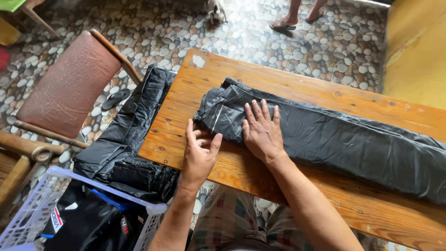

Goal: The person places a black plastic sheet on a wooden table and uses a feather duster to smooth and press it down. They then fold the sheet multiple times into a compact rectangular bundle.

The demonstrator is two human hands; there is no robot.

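A long strip of folded black plastic sheet (344, 139) lies across the wooden table (260, 79) from its left end to the right edge of view. My right hand (262, 130) presses flat on the plastic near its left end, fingers spread. My left hand (200, 151) rests on the bare wood just beside that end, thumb and fingertips touching the plastic's near edge. Neither hand grips anything.
More black plastic (134, 135) hangs off the table's left end into a white basket (35, 204) holding dark packets. A brown padded chair (69, 83) stands to the left. Another person's sandalled feet (297, 16) stand on the pebble floor beyond the table. A yellow wall (416, 51) is at right.
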